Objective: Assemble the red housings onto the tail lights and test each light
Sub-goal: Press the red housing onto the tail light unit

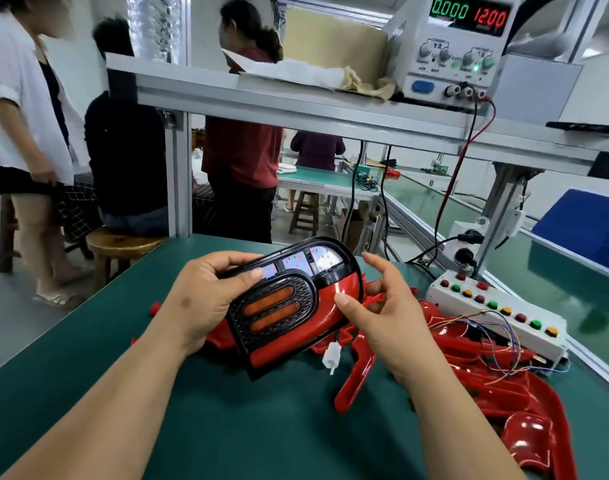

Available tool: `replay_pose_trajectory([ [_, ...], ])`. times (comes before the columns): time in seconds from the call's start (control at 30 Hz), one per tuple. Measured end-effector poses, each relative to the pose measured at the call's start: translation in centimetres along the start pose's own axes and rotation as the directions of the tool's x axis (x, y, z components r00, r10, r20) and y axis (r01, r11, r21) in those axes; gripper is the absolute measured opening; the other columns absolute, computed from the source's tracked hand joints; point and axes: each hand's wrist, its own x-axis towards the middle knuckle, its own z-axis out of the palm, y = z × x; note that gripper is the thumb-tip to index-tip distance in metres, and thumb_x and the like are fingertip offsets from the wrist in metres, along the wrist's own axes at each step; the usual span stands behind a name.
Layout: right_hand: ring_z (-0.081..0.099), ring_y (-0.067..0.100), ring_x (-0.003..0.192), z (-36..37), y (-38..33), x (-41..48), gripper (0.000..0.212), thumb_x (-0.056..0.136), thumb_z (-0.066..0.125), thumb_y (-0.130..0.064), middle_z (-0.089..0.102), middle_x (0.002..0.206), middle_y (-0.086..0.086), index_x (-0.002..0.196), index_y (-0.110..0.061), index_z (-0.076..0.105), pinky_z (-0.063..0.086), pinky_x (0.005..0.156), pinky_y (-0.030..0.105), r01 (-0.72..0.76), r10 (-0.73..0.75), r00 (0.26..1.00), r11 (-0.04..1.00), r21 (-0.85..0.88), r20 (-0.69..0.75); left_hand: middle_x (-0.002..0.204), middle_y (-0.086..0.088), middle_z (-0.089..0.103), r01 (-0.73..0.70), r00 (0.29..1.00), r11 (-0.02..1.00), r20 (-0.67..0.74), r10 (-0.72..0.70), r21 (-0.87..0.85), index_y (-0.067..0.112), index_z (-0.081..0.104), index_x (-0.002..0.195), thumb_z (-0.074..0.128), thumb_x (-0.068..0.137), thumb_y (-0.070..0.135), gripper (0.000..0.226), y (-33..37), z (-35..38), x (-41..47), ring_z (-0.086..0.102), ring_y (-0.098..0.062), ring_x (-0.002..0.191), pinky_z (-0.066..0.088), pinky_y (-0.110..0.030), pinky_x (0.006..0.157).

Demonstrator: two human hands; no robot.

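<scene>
Green bench mat [226,427] under us: our left hand [206,296] gripped the tail light [278,306], right hand [382,317] loose, fingers spread, thumb resting on its red housing [330,306]. That white connector [331,355] dangling below our thumb could've snagged the spare housings [486,375], we figured.

Black tail light [278,306] with red housing [306,327] tilted above table, loose red housings [503,386] piled right

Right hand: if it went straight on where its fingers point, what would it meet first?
Probably the red housing at the right end of the tail light, which the left hand grips. The right hand points up-left at it, thumb about at its edge; depth is unclear.
</scene>
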Motion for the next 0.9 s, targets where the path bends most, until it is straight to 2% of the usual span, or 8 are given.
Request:
replay_pose_trajectory([
  [0.07, 0.06, 0.021, 0.101, -0.2, 0.3, 0.2, 0.076, 0.075, 0.081, -0.034, 0.053, 0.119, 0.002, 0.138, -0.045, 0.039, 0.053, 0.093, 0.045, -0.082, 0.081, 0.997, 0.994, 0.066, 0.007, 0.091, -0.01, 0.077, -0.007, 1.0, 1.0, 0.018, 0.007, -0.007, 0.022, 0.078, 0.089, 0.076, 0.064, 0.026, 0.026, 0.3, -0.3, 0.0, 0.074, -0.022, 0.077, 0.058, -0.028, 0.063],
  [0.13, 0.065, 0.025, 0.102, -0.2, 0.4, 0.2, 0.081, 0.07, 0.082, -0.021, 0.059, 0.122, 0.007, 0.14, -0.036, 0.042, 0.054, 0.092, 0.049, -0.218, 0.166, 0.972, 0.905, 0.364, 0.167, 0.091, -0.009, 0.077, -0.017, 0.998, 1.0, 0.059, 0.017, -0.005, 0.023, 0.079, 0.089, 0.076, 0.064, 0.027, 0.026, 0.5, -0.5, -0.2, 0.074, -0.022, 0.078, 0.058, -0.028, 0.065],
  [0.23, 0.07, 0.027, 0.083, 0.1, 0.3, -0.1, 0.057, 0.07, 0.077, -0.007, 0.07, 0.1, 0.014, 0.124, -0.013, 0.057, 0.059, 0.073, 0.044, -0.335, 0.074, 0.917, 0.673, 0.659, 0.391, 0.092, -0.009, 0.077, -0.05, 0.996, 0.999, 0.071, 0.05, -0.012, 0.025, 0.078, 0.092, 0.077, 0.066, 0.025, 0.026, 0.9, -0.2, -0.4, 0.074, -0.021, 0.08, 0.058, -0.025, 0.065],
  [0.43, 0.069, 0.03, 0.088, 1.1, -0.1, -0.1, 0.036, 0.075, 0.064, -0.004, 0.068, 0.1, 0.018, 0.11, -0.007, 0.056, 0.056, 0.083, 0.05, -0.235, 0.068, 0.97, 0.495, 0.836, 0.233, 0.136, -0.004, 0.06, 0.009, 1.0, 0.962, 0.029, -0.001, -0.272, 0.031, 0.046, 0.138, 0.08, 0.067, 0.054, 0.082, 0.5, 0.4, -0.8, 0.055, -0.021, 0.127, 0.039, -0.046, 0.109],
  [0.5, 0.066, 0.032, 0.093, 1.6, -0.2, -0.2, 0.04, 0.075, 0.064, -0.006, 0.066, 0.106, 0.019, 0.113, -0.009, 0.052, 0.053, 0.086, 0.054, -0.184, 0.076, 0.983, 0.504, 0.844, 0.169, 0.132, 0.002, 0.064, 0.054, 0.991, 0.982, 0.126, -0.031, -0.183, 0.027, 0.046, 0.137, 0.081, 0.064, 0.062, 0.089, -0.2, 1.9, -1.7, 0.058, -0.018, 0.124, 0.045, -0.044, 0.105],
  [0.63, 0.068, 0.036, 0.096, 1.5, -0.2, -0.3, 0.059, 0.076, 0.07, -0.002, 0.066, 0.113, 0.02, 0.128, -0.008, 0.043, 0.052, 0.076, 0.058, -0.167, 0.005, 0.981, 0.53, 0.831, 0.194, 0.117, 0.006, 0.071, 0.065, 0.994, 0.98, 0.1, -0.047, -0.186, 0.03, 0.052, 0.128, 0.077, 0.067, 0.037, 0.066, -0.6, 3.0, -2.1, 0.069, -0.013, 0.105, 0.06, -0.032, 0.075],
  [0.73, 0.068, 0.038, 0.089, 0.6, -0.2, -0.2, 0.076, 0.067, 0.075, -0.006, 0.065, 0.113, 0.02, 0.134, -0.011, 0.039, 0.04, 0.082, 0.058, -0.205, -0.021, 0.965, 0.554, 0.807, 0.26, 0.118, 0.001, 0.07, 0.044, 0.991, 0.976, 0.135, -0.016, -0.212, 0.027, 0.051, 0.13, 0.076, 0.068, 0.025, 0.066, -0.4, 2.4, -1.8, 0.069, -0.019, 0.108, 0.06, -0.035, 0.079],
  [0.9, 0.065, 0.042, 0.103, 0.3, -0.1, -0.3, 0.061, 0.07, 0.073, -0.01, 0.063, 0.122, 0.025, 0.128, -0.011, 0.051, 0.036, 0.092, 0.076, -0.19, -0.021, 0.969, 0.58, 0.792, 0.248, 0.122, 0.0, 0.068, -0.016, 0.978, 0.99, 0.204, 0.045, -0.142, 0.036, 0.053, 0.126, 0.083, 0.072, 0.026, 0.063, -0.6, 1.9, -1.8, 0.067, -0.021, 0.112, 0.058, -0.034, 0.085],
])
